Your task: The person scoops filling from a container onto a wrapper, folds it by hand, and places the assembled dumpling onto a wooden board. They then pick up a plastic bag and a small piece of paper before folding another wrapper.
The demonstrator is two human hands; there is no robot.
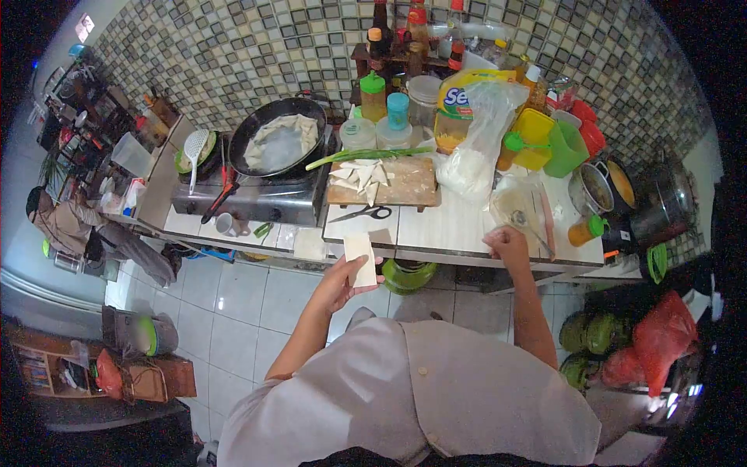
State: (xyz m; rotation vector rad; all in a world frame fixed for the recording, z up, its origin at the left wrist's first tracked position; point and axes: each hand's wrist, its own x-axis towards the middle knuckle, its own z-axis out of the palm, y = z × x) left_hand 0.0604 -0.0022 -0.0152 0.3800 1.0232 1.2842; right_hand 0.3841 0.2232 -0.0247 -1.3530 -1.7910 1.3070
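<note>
A pale rectangular wrapper sheet (359, 260) lies across the fingers of my left hand (342, 283), held in front of the counter edge. My right hand (510, 246) is at the counter's front edge with its fingers curled together, beside a clear plate or lid (515, 208); what the fingers hold, if anything, is too small to tell. Folded white triangles (359, 177) sit on a wooden board (416, 183) with green onion stalks (369, 158) along its back. Black scissors (366, 212) lie in front of the board.
A black pan (281, 137) with folded pieces around its inside stands on the stove (249, 204). Jars, bottles and a plastic bag (471, 159) line the back. Pots (591, 188) stand at the right. Another person (70, 226) is at the far left.
</note>
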